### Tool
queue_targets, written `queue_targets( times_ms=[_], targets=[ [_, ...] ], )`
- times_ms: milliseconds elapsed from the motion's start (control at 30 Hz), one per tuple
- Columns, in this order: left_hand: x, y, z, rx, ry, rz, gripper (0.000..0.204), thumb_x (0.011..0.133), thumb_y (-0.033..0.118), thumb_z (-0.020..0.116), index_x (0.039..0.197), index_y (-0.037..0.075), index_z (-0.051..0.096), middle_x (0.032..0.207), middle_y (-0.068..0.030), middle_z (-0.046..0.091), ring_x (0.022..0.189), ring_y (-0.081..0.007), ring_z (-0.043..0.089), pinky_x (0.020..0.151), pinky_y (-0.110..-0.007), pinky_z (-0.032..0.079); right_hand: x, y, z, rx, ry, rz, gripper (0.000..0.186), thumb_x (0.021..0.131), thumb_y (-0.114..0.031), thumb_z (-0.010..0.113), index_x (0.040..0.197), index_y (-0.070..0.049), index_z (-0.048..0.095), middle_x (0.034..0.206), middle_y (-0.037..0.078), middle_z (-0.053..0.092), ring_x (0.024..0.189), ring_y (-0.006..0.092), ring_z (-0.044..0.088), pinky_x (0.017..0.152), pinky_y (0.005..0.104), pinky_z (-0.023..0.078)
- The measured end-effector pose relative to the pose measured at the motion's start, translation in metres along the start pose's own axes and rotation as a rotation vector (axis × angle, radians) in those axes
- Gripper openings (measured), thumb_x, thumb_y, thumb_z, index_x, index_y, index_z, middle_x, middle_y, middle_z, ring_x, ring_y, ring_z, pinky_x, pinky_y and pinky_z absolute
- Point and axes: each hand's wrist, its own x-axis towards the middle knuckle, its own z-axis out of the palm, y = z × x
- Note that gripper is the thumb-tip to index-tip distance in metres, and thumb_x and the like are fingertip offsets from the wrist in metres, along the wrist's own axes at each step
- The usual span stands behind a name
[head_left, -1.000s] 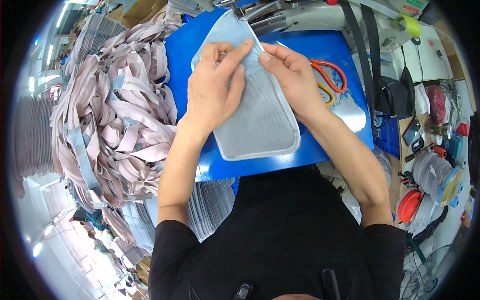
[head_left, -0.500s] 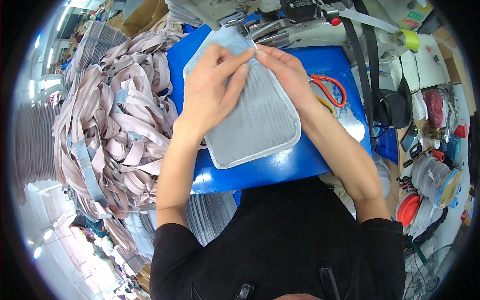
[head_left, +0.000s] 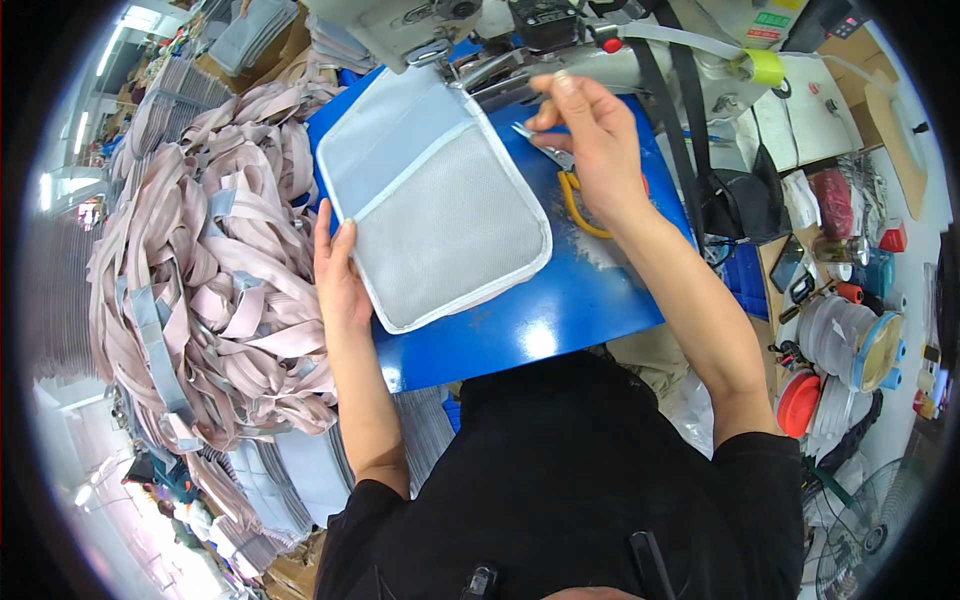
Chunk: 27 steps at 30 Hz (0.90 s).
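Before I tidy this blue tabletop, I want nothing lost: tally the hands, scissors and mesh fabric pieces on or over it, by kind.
Hands: 2 (left hand, right hand)
Scissors: 1 pair, partly hidden
Mesh fabric piece: 1
Total: 4

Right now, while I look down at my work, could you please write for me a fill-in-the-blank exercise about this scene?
Your left hand is at the ____ edge of the gray mesh-fronted fabric panel.
Near your right hand, the scissors are on the panel's ____ side.
The work surface under the panel is colored ____.

Missing words: left; right; blue.
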Motion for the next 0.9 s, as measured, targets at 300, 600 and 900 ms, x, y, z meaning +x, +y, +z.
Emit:
queue_targets(
  times_ms=[300, 600, 900],
  targets=[
    [-0.014, 0.038, 0.008, 0.197, -0.105, 0.198, 0.059, 0.102, 0.009, 0.061, 0.158, 0.004, 0.044, 0.152, -0.0115, 0.055, 0.132, -0.0175, 0.057, 0.112, -0.03, 0.042, 0.031, -0.004, -0.028, -0.03, 0.077, -0.169, 0.042, 0.109, -0.046, 0.056, 0.102, -0.006, 0.066, 0.081, -0.001, 0.063, 0.084, 0.0118, 0.067, 0.077, 0.0291, 0.058],
    [0.001, 0.063, -0.005, 0.203, -0.175, 0.236, 0.056, 0.1, 0.006, 0.064, 0.153, 0.001, 0.05, 0.141, -0.013, 0.064, 0.125, -0.0168, 0.062, 0.11, -0.03, 0.044, -0.012, 0.027, 0.025, -0.062, -0.108, 0.073, 0.041, 0.101, -0.035, 0.072, 0.12, 0.001, 0.068, 0.096, 0.006, 0.074, 0.086, 0.0098, 0.068, 0.074, 0.0255, 0.053],
    [-0.006, 0.07, 0.01, 0.297, -0.138, 0.263, 0.055, 0.099, 0.007, 0.065, 0.152, -0.001, 0.052, 0.14, -0.0133, 0.064, 0.124, -0.0166, 0.062, 0.109, -0.03, 0.045, -0.02, 0.025, 0.043, 0.328, -0.301, 0.195, 0.051, 0.105, -0.021, 0.063, 0.146, 0.007, 0.053, 0.124, 0.013, 0.07, 0.108, 0.0167, 0.069, 0.095, 0.0313, 0.056]
  ],
)
